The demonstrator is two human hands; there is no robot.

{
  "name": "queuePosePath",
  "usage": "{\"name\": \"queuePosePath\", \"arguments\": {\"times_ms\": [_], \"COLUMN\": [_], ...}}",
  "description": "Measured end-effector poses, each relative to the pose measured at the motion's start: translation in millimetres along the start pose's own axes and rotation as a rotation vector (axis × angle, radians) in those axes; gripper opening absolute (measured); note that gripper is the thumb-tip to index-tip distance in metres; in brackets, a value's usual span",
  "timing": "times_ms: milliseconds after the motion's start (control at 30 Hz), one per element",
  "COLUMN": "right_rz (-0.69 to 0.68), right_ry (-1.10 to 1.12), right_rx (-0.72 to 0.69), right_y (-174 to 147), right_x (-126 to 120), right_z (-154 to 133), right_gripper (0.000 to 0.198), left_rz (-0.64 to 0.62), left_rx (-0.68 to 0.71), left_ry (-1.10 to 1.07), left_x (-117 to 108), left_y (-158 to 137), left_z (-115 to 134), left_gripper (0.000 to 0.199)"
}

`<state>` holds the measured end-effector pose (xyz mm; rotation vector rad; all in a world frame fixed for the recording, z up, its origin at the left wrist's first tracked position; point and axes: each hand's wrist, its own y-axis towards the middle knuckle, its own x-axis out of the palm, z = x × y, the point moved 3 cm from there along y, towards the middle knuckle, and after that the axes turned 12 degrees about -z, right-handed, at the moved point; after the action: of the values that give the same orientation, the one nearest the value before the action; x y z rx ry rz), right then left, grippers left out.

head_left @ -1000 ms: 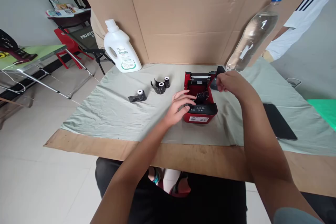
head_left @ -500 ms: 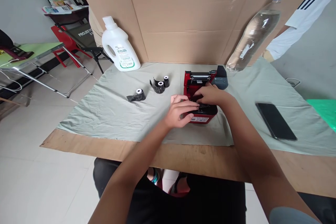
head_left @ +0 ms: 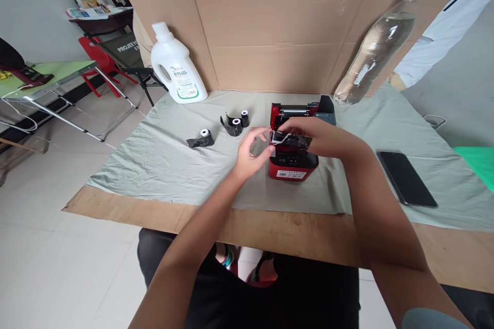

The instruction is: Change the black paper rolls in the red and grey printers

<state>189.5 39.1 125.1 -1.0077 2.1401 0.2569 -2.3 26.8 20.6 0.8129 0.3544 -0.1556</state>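
Item: small red printer (head_left: 292,164), lid open, standing on the grey cloth (head_left: 162,164) that covers the table (head_left: 270,226), in front of a cardboard screen (head_left: 270,20).

Item: black-wrapped paper roll (head_left: 290,139), held just above the printer's open bay, not yet seated.

Right hand (head_left: 324,136): fingers closed on the roll from the right side.

Left hand (head_left: 250,151): fingers partly curled, tips at the roll's left end; whether they grip it or only touch it cannot be told.

Handling note, as a judgement: the roll wants both ends supported and kept level over the bay; the loose wrap looks thin and crinkly, so a light pinch should serve better than a squeeze. The printer is light enough to slide on the cloth, so one hand may need to steady it.

Nearby, untouched: three more black rolls (head_left: 234,126) to the left of the printer; white jug (head_left: 175,69) at the back left; clear bottle (head_left: 376,46) leaning on the cardboard; phone (head_left: 407,179) lying flat, well to the right.
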Motion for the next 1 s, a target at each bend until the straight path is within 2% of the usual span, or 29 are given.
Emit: {"name": "queuePosePath", "arguments": {"times_ms": [67, 167, 267, 333, 400, 500, 600, 667, 800, 833, 933, 1000], "right_rz": [0.031, 0.116, 0.302, 0.387, 0.418, 0.441, 0.456, 0.469, 0.551, 0.573, 0.616, 0.632], "right_ry": [0.085, 0.294, 0.474, 0.533, 0.552, 0.542, 0.52, 0.511, 0.532, 0.539, 0.553, 0.556], "right_rx": [-0.058, -0.022, 0.028, 0.034, 0.02, -0.008, 0.0, 0.003, -0.024, -0.035, -0.059, -0.063], "right_y": [8, 22, 24, 20, 14, 10, 11, 11, 5, 3, -1, -2], "right_x": [8, 15, 10, 3, -3, -8, -9, -10, -17, -20, -25, -26], "right_z": [-6, 2, 15, 18, 18, 18, 21, 22, 18, 17, 14, 13], "right_gripper": [0.032, 0.032, 0.022, 0.016, 0.015, 0.017, 0.017, 0.015, 0.004, 0.002, 0.012, 0.015], "left_rz": [-0.025, -0.011, 0.017, 0.016, -0.152, -0.419, -0.493, -0.422, -0.01, 0.029, -0.079, -0.139], "left_rx": [0.022, -0.042, -0.178, -0.334, -0.518, -0.731, -0.796, -0.791, -0.751, -0.754, -0.817, -0.853], "left_ry": [-0.016, -0.017, 0.008, 0.045, 0.14, 0.273, 0.355, 0.421, 0.664, 0.712, 0.691, 0.631], "left_x": [-1, -18, -53, -80, -97, -104, -104, -112, -150, -159, -173, -178], "left_y": [3, 8, 11, 9, 4, -7, -11, -10, -13, -15, -24, -29], "left_z": [-1, -8, -22, -37, -52, -66, -66, -63, -61, -63, -74, -79], "left_gripper": [0.045, 0.043, 0.04, 0.038, 0.032, 0.029, 0.038, 0.042, 0.028, 0.03, 0.042, 0.042]}}
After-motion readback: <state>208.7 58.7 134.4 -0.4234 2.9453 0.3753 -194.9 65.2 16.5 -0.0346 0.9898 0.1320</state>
